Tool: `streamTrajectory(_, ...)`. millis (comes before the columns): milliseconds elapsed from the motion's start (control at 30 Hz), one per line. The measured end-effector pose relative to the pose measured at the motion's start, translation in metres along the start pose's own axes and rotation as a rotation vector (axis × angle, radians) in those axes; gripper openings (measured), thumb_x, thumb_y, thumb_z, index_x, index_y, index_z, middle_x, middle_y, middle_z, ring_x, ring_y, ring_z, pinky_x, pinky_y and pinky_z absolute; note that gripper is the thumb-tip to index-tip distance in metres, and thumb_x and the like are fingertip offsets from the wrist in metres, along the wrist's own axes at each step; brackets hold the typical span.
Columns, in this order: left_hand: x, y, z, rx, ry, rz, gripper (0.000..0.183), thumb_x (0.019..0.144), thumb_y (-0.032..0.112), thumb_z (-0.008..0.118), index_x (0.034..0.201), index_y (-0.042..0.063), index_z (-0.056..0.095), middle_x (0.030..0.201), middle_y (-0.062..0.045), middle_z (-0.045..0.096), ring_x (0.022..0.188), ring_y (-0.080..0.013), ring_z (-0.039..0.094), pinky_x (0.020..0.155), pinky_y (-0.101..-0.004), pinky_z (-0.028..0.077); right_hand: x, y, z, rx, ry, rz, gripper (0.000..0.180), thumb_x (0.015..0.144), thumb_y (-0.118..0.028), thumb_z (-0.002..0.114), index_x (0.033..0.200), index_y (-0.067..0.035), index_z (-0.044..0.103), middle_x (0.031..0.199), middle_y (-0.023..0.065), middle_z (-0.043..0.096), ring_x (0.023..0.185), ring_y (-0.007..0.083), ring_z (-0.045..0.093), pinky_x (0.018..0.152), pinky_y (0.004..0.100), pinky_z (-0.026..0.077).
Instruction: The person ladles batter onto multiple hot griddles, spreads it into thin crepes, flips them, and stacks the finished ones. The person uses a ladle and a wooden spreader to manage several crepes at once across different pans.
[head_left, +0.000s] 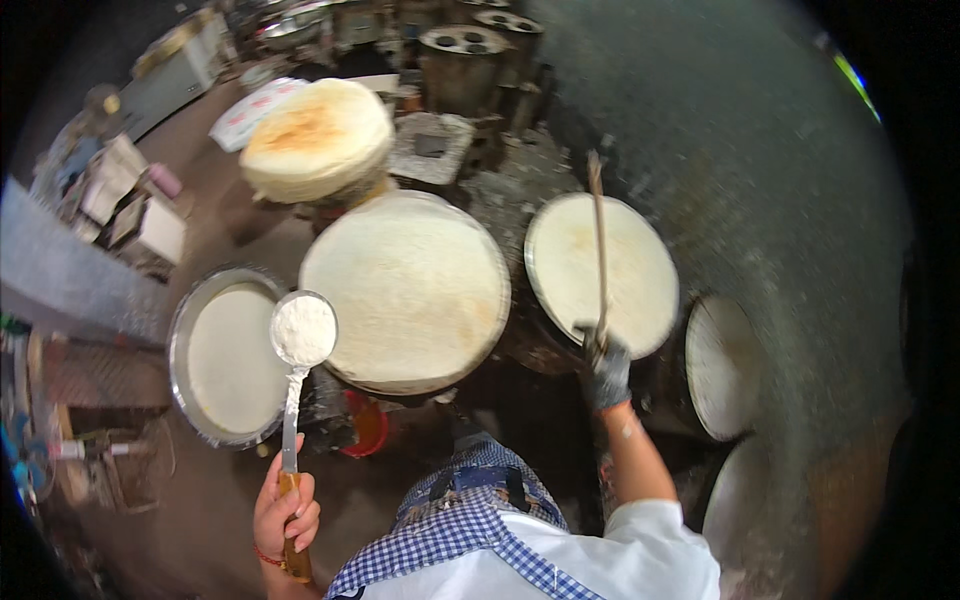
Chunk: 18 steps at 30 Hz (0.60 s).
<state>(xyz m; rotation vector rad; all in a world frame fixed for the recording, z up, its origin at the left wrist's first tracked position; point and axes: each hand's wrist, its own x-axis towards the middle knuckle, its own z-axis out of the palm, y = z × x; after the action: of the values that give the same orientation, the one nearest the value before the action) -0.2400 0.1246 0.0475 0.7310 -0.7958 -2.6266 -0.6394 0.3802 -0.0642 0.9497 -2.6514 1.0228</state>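
My left hand (286, 510) grips the wooden handle of a metal ladle (290, 427), whose bowl is full of white batter or dough (303, 330). The bowl overlaps the view between a metal basin of pale liquid (232, 360) and a large round griddle covered by a pale flatbread (405, 292). My right hand (609, 371), in a dark glove, is closed on a long thin wooden stick (599, 240) that crosses above a second round flatbread (637, 270) on the right. Whether the stick touches that bread, I cannot tell.
Behind the basin stands a tall stack of browned round flatbreads (319, 142) beside a patterned cloth or bag (251, 112). Cylindrical stoves or burners (461, 75) stand at the back. A red container (366, 427) sits low before me. More round pans (720, 367) line the right side by the wall.
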Motion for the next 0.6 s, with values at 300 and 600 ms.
streamTrajectory(300, 0.01, -0.061, 0.045, 0.012, -0.126, -0.19, 0.073, 0.092, 0.003, 0.051, 0.15, 0.011, 0.007, 0.071, -0.009, 0.039, 0.036, -0.0082, 0.035, 0.027, -0.0236, 0.035, -0.249, 0.181, -0.026, -0.56, -0.604, 0.602, 0.044, 0.076, -0.02, 0.062, 0.12, -0.019, 0.062, 0.139, 0.0121, 0.047, 0.135, 0.035, 0.033, 0.109, 0.0465, 0.032)
streamTrajectory(600, 0.024, -0.13, 0.114, -0.004, -0.146, -0.284, 0.077, 0.092, 0.004, 0.055, 0.149, 0.009, 0.004, 0.071, -0.009, 0.041, 0.036, -0.0079, 0.035, 0.026, -0.0226, 0.032, -0.204, 0.271, -0.054, -0.519, -0.767, 0.453, 0.038, 0.086, -0.023, 0.059, 0.123, -0.021, 0.061, 0.149, 0.0155, 0.031, 0.13, 0.0344, 0.039, 0.102, 0.04, 0.04)
